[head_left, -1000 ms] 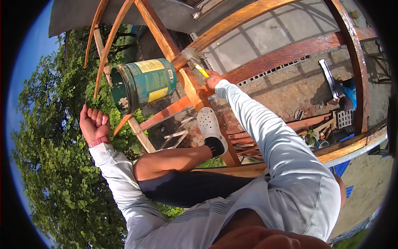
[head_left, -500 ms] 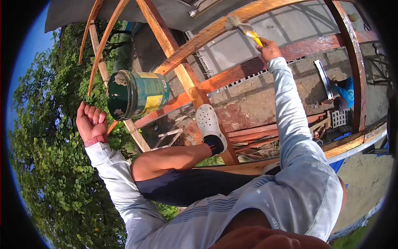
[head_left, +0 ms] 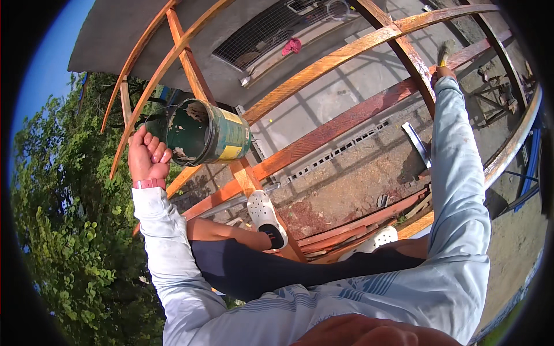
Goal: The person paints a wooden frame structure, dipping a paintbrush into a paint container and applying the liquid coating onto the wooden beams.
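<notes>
My left hand [head_left: 148, 157] is closed in a fist, apparently around the thin wire handle of a green paint bucket [head_left: 234, 135]. The bucket hangs tilted beside the fist, its mouth toward my hand and dried paint flaking inside. At the far right my outstretched right hand [head_left: 442, 73] grips a paintbrush [head_left: 444, 55] by its handle, bristles pointing away from me. The bristles lie over or against a reddish-coated wooden beam [head_left: 346, 119]; contact cannot be made out. Near the hand, a darker wet-looking crosspiece [head_left: 414, 64] crosses that beam.
I am perched on open wooden framing, one clog [head_left: 262, 209] on a timber and another [head_left: 381, 237] farther right. Bare ground and a pale metal bar [head_left: 416, 144] show below. A tree [head_left: 75, 230] fills the left. A pink cloth [head_left: 292, 46] lies on a ledge beyond.
My right hand has carried the brush from the upper middle beam to the far right. The view has shifted, and the bucket's mouth now faces me more. The co-worker is out of sight.
</notes>
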The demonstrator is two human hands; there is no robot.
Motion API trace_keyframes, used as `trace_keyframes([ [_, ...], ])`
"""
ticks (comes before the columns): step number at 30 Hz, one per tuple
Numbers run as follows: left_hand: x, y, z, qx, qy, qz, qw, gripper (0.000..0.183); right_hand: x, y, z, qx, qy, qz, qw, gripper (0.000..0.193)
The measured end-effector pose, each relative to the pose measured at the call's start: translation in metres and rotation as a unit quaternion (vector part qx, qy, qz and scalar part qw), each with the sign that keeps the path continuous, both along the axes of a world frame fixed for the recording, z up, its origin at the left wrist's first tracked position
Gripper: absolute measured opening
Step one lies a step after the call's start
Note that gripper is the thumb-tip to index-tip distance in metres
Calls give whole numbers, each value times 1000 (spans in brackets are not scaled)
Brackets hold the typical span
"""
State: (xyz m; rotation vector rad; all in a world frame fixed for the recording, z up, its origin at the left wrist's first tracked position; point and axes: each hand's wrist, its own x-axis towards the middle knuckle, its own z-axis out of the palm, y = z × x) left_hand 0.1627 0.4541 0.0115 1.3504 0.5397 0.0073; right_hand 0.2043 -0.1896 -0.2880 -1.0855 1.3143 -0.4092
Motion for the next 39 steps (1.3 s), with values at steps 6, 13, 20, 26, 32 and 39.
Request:
trace_keyframes([
  [6,-2,-53,-7,8,-4,-82,997,38,-80,-38,1,57,-4,109,992,14],
  [13,-5,-136,-10,41,-6,-197,980,38,-104,-73,79,67,-150,31,986,15],
  [20,10,-218,18,24,43,-279,959,39,-127,-89,135,-180,-149,97,967,17],
  [26,1,-286,62,71,-22,-333,940,39,-174,-54,177,-218,-152,178,948,21],
  [32,7,-352,49,63,-58,-418,905,35,-215,-48,186,-238,-124,239,933,27],
  [39,19,-426,-28,86,-5,-509,857,35,-293,-107,147,-343,-41,308,886,33],
])
